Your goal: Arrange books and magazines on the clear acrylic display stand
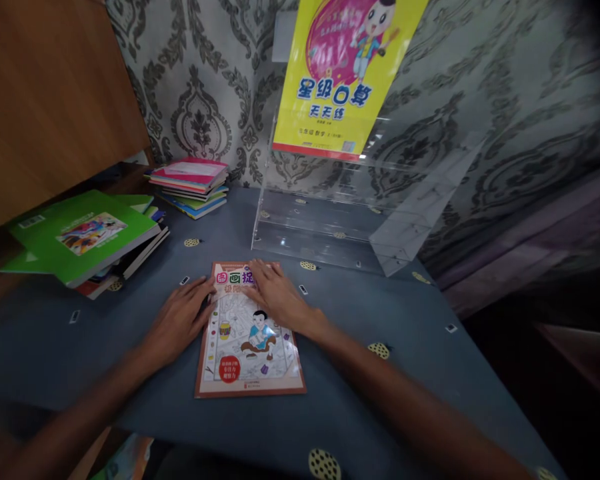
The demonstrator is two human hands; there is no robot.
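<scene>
A thin picture book [260, 363] with a brown-edged cover lies face up on the grey-blue table cover, showing a cartoon child in a blue top. My right hand [275, 293] rests flat over its upper right part, hiding some of the title. At the book's upper left edge, my left hand [183, 317] lies with fingers stretched out, its fingertips touching that edge. Behind the book stands a clear acrylic rack [320, 220] with a yellow workbook [325, 127] upright in its top tier.
On the left lies an untidy pile of books with a green one [100, 233] on top. Farther back sits a smaller stack under a pink book [190, 171]. A wooden panel [55, 93] rises at the left, and patterned wallpaper [200, 113] covers the wall behind.
</scene>
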